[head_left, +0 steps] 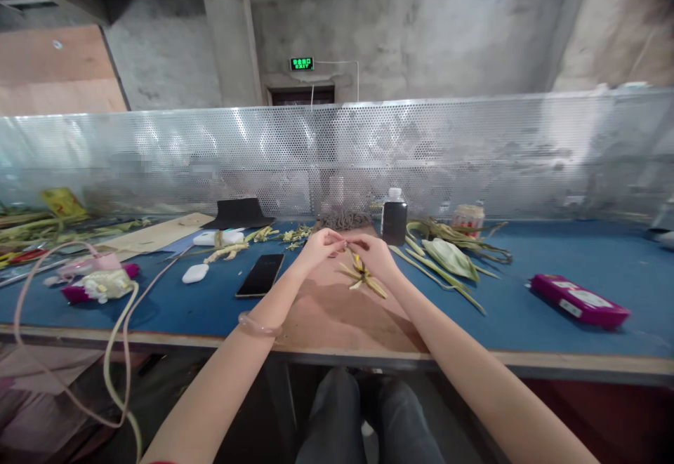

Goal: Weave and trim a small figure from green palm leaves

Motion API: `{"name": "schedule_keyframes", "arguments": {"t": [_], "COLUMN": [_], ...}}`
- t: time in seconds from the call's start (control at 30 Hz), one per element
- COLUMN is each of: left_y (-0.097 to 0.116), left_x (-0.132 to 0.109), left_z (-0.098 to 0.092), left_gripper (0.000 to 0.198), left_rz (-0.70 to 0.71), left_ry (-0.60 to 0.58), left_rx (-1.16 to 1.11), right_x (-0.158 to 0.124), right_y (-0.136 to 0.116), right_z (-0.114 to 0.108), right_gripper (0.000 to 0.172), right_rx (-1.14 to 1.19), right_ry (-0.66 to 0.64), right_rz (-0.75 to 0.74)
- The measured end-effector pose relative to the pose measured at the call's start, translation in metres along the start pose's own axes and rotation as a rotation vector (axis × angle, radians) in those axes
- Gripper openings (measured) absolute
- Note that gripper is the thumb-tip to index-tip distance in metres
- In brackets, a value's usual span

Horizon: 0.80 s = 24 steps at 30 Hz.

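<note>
Pretty fiddly: the leaf strips [362, 276] are pinched just over the table [526, 309] by the left hand [320, 246] and right hand [377, 255], each grip clamped tight. Pulled too hard, they'd probably be torn or worked loose.

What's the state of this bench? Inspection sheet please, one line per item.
Surface: blue table with a brown board at its middle.
Job's things: leaf weave of yellow-green strips, over the board.
Clutter: phone, dark bottle, loose leaves, magenta pack.
Hands: left hand and right hand both pinch the leaf weave.
Cables: pink and pale cables hang off the left edge.
Surroundings: perforated metal screen, concrete wall, green exit sign.
</note>
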State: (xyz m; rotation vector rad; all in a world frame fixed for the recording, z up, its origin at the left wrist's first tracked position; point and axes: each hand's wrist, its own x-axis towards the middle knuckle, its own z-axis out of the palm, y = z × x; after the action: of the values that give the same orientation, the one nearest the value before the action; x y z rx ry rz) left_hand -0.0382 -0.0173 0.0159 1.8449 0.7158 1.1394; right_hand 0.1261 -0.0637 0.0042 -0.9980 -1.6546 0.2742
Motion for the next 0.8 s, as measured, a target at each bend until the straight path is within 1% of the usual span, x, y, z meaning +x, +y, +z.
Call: {"name": "schedule_keyframes", "arguments": {"t": [0.17,0.3,0.57,0.7,0.8], "left_y": [-0.0005,0.0016,0.0085,0.0085,0.0075], "left_x": [0.0006,0.0002,-0.0042,-0.0051,-0.0044], "left_z": [-0.0015,-0.0026,-0.0014,-0.0013,-0.0018], "left_gripper": [0.032,0.031,0.029,0.030,0.031], "left_rz": [-0.023,-0.036,-0.018,0.008,0.024], "left_ry": [-0.005,-0.012,0.007,0.017,0.009], "left_rx": [-0.004,-0.017,0.004,0.033,0.048], "right_x": [0.0015,0.0015,0.0015,0.0017,0.0025], "right_y": [0.0049,0.0033,-0.0040,-0.0026,0.0009], "right_z": [0.0024,0.0025,-0.0030,-0.0027,-0.0020], "right_gripper": [0.019,0.017,0.022,0.021,0.019], "right_rx": [0.131,0.199,0.177,0.224,0.259], "right_ry": [-0.020,-0.026,-0.055,-0.097,-0.101], "right_rz": [0.048,0.061,0.091,0.106,0.100]}}
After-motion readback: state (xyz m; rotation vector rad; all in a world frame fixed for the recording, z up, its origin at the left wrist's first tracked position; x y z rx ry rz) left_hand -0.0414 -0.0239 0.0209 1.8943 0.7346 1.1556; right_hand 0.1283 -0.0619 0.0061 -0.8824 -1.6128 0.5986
